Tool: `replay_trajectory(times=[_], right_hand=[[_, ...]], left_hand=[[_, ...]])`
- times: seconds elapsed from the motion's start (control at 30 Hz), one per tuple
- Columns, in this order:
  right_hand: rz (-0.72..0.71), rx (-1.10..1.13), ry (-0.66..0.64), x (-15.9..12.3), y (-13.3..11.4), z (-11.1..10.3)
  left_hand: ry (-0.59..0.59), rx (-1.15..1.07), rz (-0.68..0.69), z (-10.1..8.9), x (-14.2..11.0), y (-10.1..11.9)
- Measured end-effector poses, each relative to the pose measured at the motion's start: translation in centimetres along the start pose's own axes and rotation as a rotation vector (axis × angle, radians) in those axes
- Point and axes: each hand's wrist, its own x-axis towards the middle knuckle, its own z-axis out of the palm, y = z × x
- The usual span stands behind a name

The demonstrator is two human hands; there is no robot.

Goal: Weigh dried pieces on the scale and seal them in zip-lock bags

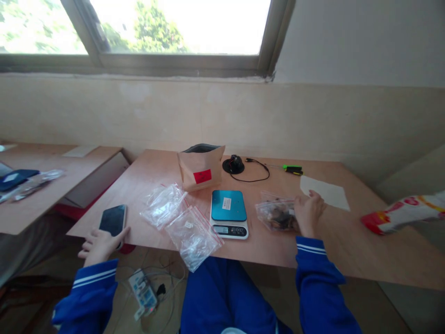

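Observation:
My left hand rests at the near end of a dark-screened smartphone. Its fingers are spread, with the thumb along the phone's right edge. At the right, my right hand touches the end of a clear zip bag of brown dried pieces; its thumb and fingers are apart, and the fingertips are partly hidden. Between my hands sits a kitchen scale with a blue plate and a lit display. Clear zip bags, one behind another, lie left of the scale, the nearer overhanging the table edge.
A brown paper pouch stands open behind the scale. Further right are a black round-based device with a cable, a green-and-black screwdriver, white paper and a red-and-white packet. A power strip lies on the floor.

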Motion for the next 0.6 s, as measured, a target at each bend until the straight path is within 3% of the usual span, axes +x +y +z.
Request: replay_trajectory(times=[0.07,0.2,0.33,0.47,0.6], right_hand=[[-0.096,-0.047,0.066,-0.9,-0.7,0.2],[-0.211,0.008,0.101,-1.8,-3.8,0.6],[-0.360,0.174,0.047,-0.9,-9.6,0.1],[-0.614,0.388,-0.161,1.1,-17.8,-0.6],[-0.912,0.468,-0.563,3.0,-26.2,0.5]], left_hand=[[-0.053,0.076,-0.108,-0.3,0.1,0.5],[-0.091,0.139,-0.098,-0.6,0.4,1.5],[0.015,0.029,-0.083,-0.2,1.4,1.4],[0.082,-0.088,-0.011,0.4,1.8,1.2],[0.166,-0.189,0.001,0.5,1.9,1.3]])
